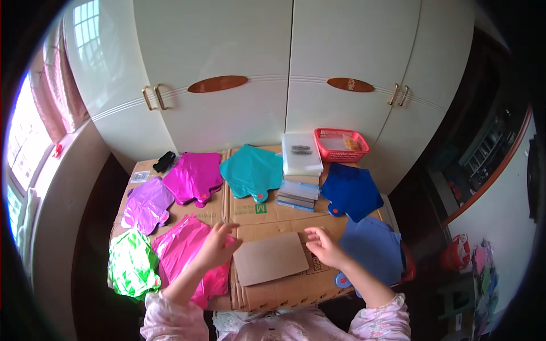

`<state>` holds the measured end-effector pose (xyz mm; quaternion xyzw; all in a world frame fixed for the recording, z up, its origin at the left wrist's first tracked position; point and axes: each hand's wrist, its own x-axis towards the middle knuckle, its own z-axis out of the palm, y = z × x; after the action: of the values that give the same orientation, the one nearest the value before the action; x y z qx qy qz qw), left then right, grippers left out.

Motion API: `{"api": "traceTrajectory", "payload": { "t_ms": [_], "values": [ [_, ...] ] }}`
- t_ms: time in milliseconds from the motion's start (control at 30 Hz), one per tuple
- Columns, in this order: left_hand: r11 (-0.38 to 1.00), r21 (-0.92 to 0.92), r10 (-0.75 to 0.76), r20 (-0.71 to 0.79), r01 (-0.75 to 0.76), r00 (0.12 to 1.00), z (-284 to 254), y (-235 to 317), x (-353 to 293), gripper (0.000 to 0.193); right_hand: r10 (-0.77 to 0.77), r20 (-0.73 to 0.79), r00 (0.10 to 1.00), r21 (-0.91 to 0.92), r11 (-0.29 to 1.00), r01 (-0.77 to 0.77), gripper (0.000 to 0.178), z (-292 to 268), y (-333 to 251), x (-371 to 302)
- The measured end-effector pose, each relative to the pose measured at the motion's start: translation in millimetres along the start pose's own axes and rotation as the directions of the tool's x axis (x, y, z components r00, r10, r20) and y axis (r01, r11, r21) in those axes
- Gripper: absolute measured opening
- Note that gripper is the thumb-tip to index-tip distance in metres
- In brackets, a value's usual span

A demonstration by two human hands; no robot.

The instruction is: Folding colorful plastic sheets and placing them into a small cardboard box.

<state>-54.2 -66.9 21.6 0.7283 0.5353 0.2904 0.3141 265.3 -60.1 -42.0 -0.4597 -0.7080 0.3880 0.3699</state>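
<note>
A plain brown sheet of card [272, 260] lies flat on the cardboard-covered table, between my two hands. My left hand [220, 244] hovers at the card's left edge, over a hot pink foil piece [181, 244], its fingers apart and holding nothing. At the card's right edge my right hand [325, 246] is raised, fingers spread, also with nothing in it. The pink piece looks like a flat star-shaped foil balloon. To the right of my right hand lies a similar grey-blue foil piece [372, 250], partly covered by my forearm.
Around the table's cardboard top [250, 224] lie more foil pieces: green [133, 264], lilac [147, 206], magenta [194, 176], teal [252, 170] and dark blue [352, 190]. Clear plastic sleeves [301, 162], a stack of small packs [297, 195] and a red basket [343, 157] stand toward the back.
</note>
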Motion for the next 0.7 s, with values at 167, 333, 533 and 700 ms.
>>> {"api": "traceTrajectory", "payload": {
  "t_ms": [167, 333, 533, 700],
  "values": [
    [0.792, -0.540, -0.315, 0.039, 0.285, 0.948, 25.5, -38.0, -91.9, 0.056, 0.075, 0.070, 0.995, 0.038, 0.996, -0.078, 0.047, 26.5, -15.4, -26.0],
    [0.554, -0.748, -0.362, 0.178, 0.365, 0.915, 42.8, -29.8, -102.9, 0.059, 0.026, 0.013, 1.000, -0.330, 0.944, -0.020, 0.049, 41.6, -9.3, -36.1],
    [0.499, -0.809, -0.334, 0.151, 0.310, 0.931, 52.9, -31.7, -104.7, 0.056, 0.184, 0.070, 0.980, -0.290, 0.944, -0.157, 0.051, 42.8, -31.1, -34.3],
    [0.463, -0.828, -0.325, 0.173, 0.316, 0.930, 53.5, -35.6, -104.9, 0.056, 0.181, 0.059, 0.982, -0.086, 0.981, -0.176, 0.049, 41.4, -17.9, -33.2]
  ]
}}
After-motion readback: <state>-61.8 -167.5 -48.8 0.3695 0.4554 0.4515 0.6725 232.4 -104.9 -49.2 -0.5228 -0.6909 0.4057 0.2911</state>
